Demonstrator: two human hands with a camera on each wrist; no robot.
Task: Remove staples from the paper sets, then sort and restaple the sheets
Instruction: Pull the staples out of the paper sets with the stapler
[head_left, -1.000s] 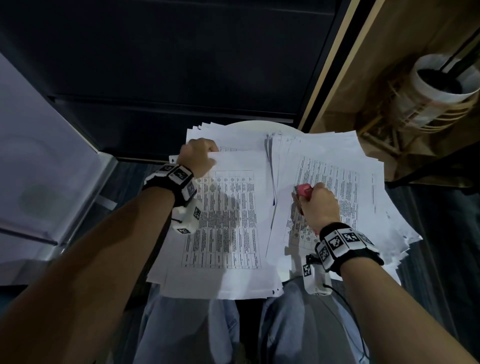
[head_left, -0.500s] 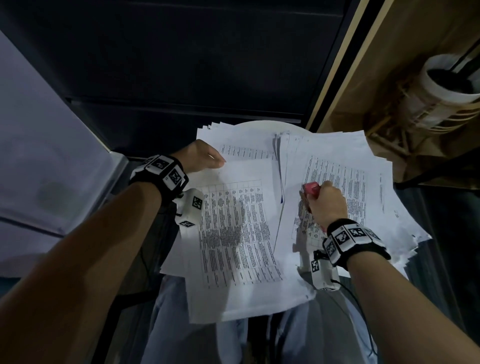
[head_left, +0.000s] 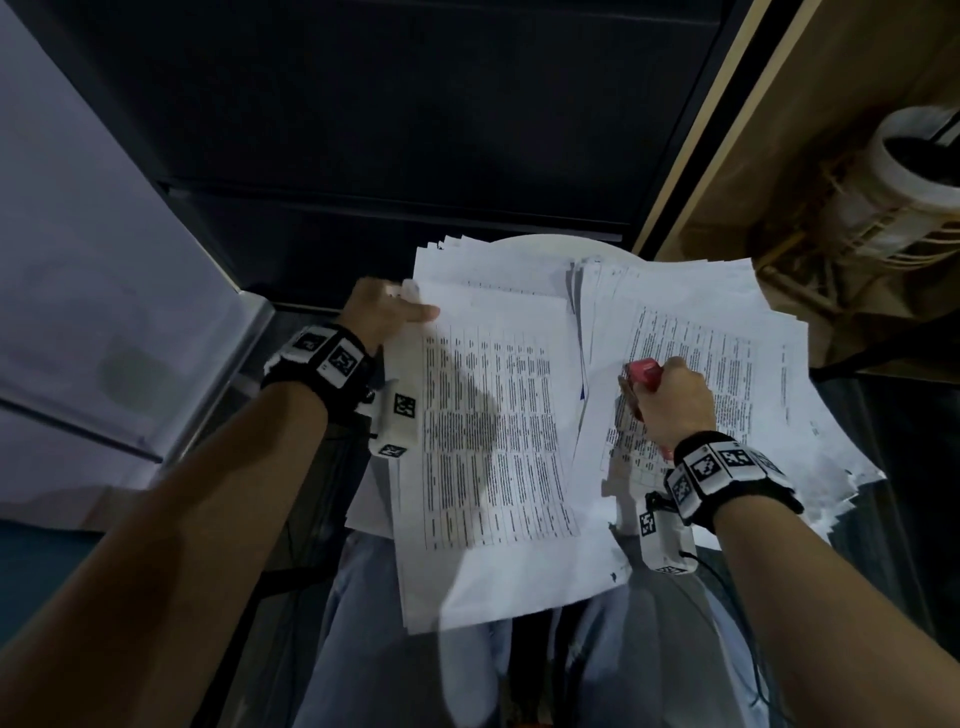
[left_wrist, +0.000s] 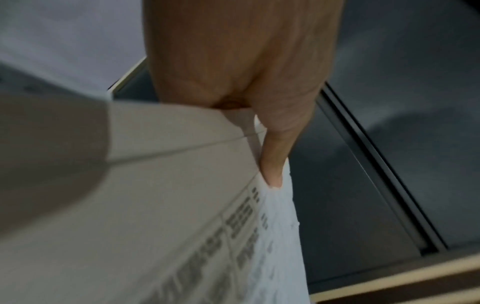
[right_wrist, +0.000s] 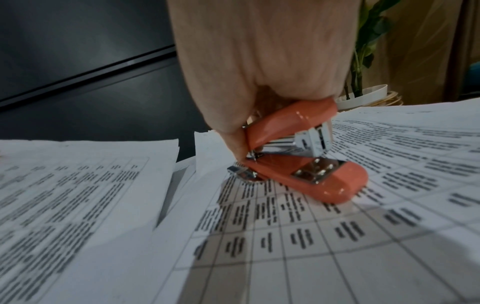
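**Left hand lifts a sheet set, right hand holds the stapler**

The left hand has its grip pinched on the top corner of a printed sheet set, just left of the stapler. The right hand has its grip clenched around the stapler, whose base rests on the paper pile beneath it.

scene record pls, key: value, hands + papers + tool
left hand: pinches top-left corner of the left paper set
right hand: grips the red stapler
stapler: base rests on the right paper pile
papers: two piles side by side, printed tables face up
support: round white table, mostly covered
background: potted plant at right
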